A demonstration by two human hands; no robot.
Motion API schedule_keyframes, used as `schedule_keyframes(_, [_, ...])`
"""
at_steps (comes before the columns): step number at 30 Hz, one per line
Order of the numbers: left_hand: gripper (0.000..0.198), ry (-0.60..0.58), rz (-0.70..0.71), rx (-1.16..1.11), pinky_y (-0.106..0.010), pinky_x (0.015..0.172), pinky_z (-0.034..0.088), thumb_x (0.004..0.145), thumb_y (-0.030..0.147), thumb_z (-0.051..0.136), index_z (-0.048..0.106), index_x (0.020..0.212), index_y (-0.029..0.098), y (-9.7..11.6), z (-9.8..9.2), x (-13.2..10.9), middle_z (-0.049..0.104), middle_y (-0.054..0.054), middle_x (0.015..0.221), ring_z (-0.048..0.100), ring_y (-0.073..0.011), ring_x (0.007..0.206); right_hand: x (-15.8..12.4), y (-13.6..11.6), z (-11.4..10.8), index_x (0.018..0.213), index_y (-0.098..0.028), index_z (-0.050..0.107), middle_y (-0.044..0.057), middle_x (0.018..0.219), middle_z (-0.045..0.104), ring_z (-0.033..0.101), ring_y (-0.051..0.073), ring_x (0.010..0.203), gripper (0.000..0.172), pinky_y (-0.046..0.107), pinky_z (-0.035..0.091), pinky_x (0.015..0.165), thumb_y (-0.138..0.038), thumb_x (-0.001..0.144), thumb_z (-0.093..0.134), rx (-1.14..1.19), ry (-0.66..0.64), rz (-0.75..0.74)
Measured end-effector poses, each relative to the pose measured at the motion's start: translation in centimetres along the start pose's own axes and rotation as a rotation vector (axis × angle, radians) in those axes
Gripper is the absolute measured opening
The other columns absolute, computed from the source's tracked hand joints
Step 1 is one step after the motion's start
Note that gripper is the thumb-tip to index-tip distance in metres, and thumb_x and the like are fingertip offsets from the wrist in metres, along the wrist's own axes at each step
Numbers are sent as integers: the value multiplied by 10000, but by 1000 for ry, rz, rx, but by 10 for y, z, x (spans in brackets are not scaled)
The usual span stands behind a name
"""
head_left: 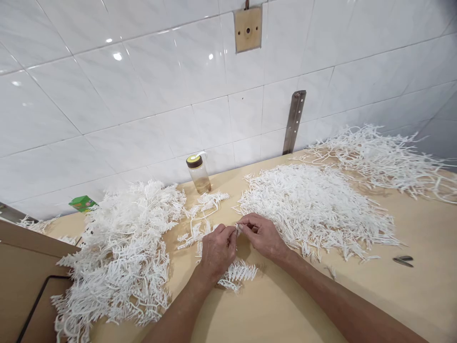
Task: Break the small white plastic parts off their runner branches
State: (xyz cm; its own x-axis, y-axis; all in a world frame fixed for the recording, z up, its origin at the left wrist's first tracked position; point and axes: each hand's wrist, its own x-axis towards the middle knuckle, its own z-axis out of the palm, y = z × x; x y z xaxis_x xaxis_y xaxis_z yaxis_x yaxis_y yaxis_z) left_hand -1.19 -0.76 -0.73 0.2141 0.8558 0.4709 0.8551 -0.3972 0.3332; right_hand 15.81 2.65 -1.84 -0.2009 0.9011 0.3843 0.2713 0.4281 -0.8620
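Note:
My left hand [218,250] is closed on a white plastic branch. Its feathery end, a leafy white sprig [242,271], hangs out below the fingers over the table. Fingertip to fingertip with it, my right hand [263,236] pinches a small white piece [238,227], mostly hidden by the fingers. Just behind the left hand lie a few loose white branches [194,236]. Close beyond the right hand spreads a wide heap of small white sprigs [317,205].
A tall pile of white branches [124,257] covers the left side, beside a cardboard box [28,267]. Long-stemmed branches [378,155] lie back right. By the tiled wall stand a bottle [200,176] and a green carton [83,203]. Small snips [403,260] lie at right.

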Motion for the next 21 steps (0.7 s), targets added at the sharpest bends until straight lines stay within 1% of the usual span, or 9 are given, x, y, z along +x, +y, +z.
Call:
schedule_keyframes(6, [177,-2,-12,43,-250,587,364,920,182,514,661,829,220,1,1,2,626,-2,722,575,-131,637,1,0,0,861,-213,734,54,901,708,640,183,792,161,296,505,659,-245,877,577,-4,-8,2])
schedule_keyframes(10, [171,1,-3,48,-249,573,357,920,187,520,659,828,225,0,1,2,625,-1,722,577,-131,629,1,1,0,830,-212,727,39,851,702,633,178,779,156,302,491,683,-242,880,582,-31,-7,6])
schedule_keyframes(14, [164,5,11,43,-252,572,358,916,178,521,657,835,222,-1,3,1,623,-1,716,580,-134,632,1,0,0,811,-207,710,31,835,692,622,169,755,152,294,474,673,-237,880,578,-50,-2,11])
schedule_keyframes(17, [147,6,15,34,-258,584,364,904,162,527,647,839,216,-1,2,1,639,-4,735,590,-139,647,1,-3,1,808,-200,694,27,815,679,605,158,717,147,286,462,657,-206,877,564,-96,5,-4])
schedule_keyframes(21, [149,3,3,26,-265,590,362,903,168,525,612,790,208,1,1,1,644,-6,729,584,-143,640,-1,-5,2,797,-188,652,32,795,656,589,160,703,136,288,452,653,-157,875,545,-211,43,-50])
